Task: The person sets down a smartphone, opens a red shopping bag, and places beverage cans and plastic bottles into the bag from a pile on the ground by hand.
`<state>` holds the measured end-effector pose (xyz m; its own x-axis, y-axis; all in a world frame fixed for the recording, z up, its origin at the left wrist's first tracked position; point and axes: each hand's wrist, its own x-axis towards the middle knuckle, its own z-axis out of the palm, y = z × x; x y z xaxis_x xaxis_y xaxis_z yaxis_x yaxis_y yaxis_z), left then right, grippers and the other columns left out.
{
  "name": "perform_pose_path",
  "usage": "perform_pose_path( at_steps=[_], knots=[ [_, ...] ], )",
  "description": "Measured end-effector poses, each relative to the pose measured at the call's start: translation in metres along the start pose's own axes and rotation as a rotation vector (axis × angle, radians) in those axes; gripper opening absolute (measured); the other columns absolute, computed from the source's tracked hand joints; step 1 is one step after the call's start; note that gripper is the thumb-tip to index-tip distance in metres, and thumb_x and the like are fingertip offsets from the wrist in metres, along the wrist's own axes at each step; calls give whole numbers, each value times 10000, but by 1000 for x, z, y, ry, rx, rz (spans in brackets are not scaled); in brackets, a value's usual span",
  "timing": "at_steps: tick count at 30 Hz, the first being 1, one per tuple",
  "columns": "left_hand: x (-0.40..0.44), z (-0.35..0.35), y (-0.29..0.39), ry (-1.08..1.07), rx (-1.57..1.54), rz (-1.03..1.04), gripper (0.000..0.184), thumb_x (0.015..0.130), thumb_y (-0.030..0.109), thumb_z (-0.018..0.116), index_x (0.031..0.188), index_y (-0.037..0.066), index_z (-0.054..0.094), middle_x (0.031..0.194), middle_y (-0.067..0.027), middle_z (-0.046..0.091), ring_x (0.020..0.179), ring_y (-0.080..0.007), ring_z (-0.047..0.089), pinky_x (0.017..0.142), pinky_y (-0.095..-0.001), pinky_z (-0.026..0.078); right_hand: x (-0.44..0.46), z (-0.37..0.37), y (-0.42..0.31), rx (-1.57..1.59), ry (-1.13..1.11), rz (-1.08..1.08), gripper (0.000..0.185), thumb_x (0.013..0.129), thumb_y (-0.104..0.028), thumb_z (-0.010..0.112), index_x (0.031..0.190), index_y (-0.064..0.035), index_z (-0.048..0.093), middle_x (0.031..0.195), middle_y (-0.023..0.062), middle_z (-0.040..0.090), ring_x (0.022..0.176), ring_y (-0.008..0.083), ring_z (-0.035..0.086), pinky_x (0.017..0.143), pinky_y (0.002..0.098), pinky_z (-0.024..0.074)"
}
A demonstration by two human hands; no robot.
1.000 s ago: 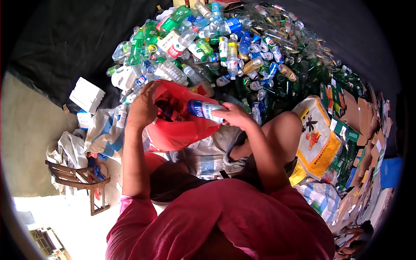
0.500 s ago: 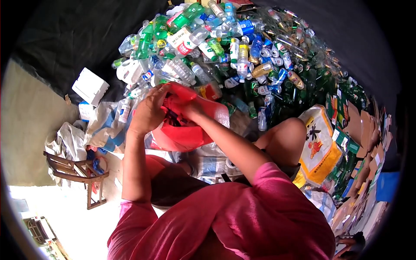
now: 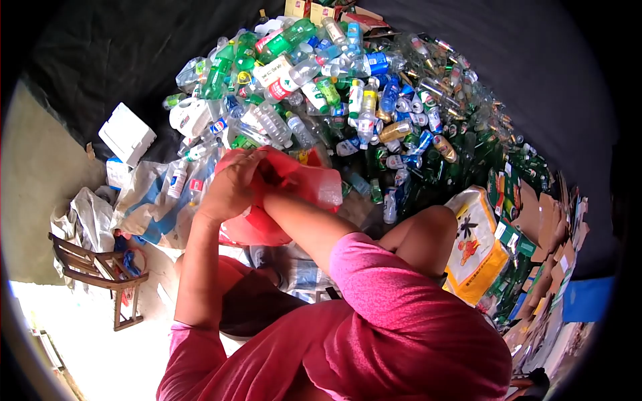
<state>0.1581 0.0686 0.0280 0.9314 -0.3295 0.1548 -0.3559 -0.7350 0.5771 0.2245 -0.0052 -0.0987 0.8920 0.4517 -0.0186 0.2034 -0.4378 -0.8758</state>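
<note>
A red plastic bag [image 3: 294,177] is propped up in front of my legs, its mouth facing up. My left hand [image 3: 234,186] is closed on the bag's left rim. My right forearm [image 3: 304,224] reaches over the near edge into the bag. The right hand itself is out of sight inside, so its fingers and anything in them cannot be made out. The inside of the bag looks dark, and its contents are hidden.
Beyond the bag rises a heap of plastic bottles [image 3: 287,40] and drink cans [image 3: 398,130]. To the left are a white foam box [image 3: 127,134] and a small wooden chair [image 3: 100,267]. A yellow and white sack [image 3: 475,247] and flattened cardboard [image 3: 538,220] stand on the right.
My right hand has gone deeper into the red bag, out of sight. The left hand keeps its hold on the rim. Dark contents seen before are now covered. The view has shifted slightly.
</note>
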Motion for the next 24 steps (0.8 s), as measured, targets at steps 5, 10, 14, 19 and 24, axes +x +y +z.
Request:
perform_pose_path(
  at_steps=[5, 10, 14, 19, 24],
  knots=[
    [8, -7, -20, 238, -5, -154, 665, 704, -79, 568, 1357, 44, 547, 1386, -198, 540, 1289, -362, 519, 1073, -383, 432, -1, -36, -14, 46, -135, 14, 339, 898, -162, 533, 1222, -126, 623, 1265, 78, 633, 1208, 244, 575, 1053, 320, 399],
    [16, -18, -53, 428, 89, -241, 706, 678, -69, 564, 1365, 92, 562, 1369, -181, 570, 1274, -351, 545, 1040, -370, 457, -55, -113, 28, 350, -492, -93, 340, 940, -119, 617, 1241, 40, 613, 1186, 98, 678, 1059, 183, 645, 897, 303, 504],
    [23, -30, -61, 602, 231, -265, 654, 711, -24, 519, 1349, 107, 582, 1352, -160, 585, 1261, -338, 549, 1039, -371, 451, -121, -214, 47, 625, -84, 131, 408, 955, -182, 636, 1321, -18, 558, 1164, 117, 683, 977, 173, 684, 831, 303, 540],
    [28, -43, -63, 709, 352, -305, 638, 737, -29, 485, 1340, 146, 596, 1357, -134, 583, 1196, -337, 594, 986, -391, 487, -145, -216, 235, 343, 522, 634, 346, 843, -138, 709, 1173, -62, 639, 934, 59, 678, 764, 142, 652, 676, 290, 525],
    [24, -53, -54, 792, 508, -311, 617, 749, -36, 478, 1323, 150, 602, 1361, -80, 589, 1181, -333, 608, 960, -400, 500, -151, -169, 266, 678, 329, 698, 199, 842, -135, 701, 1027, -108, 633, 853, 23, 663, 659, 147, 653, 502, 272, 482]
  ],
)
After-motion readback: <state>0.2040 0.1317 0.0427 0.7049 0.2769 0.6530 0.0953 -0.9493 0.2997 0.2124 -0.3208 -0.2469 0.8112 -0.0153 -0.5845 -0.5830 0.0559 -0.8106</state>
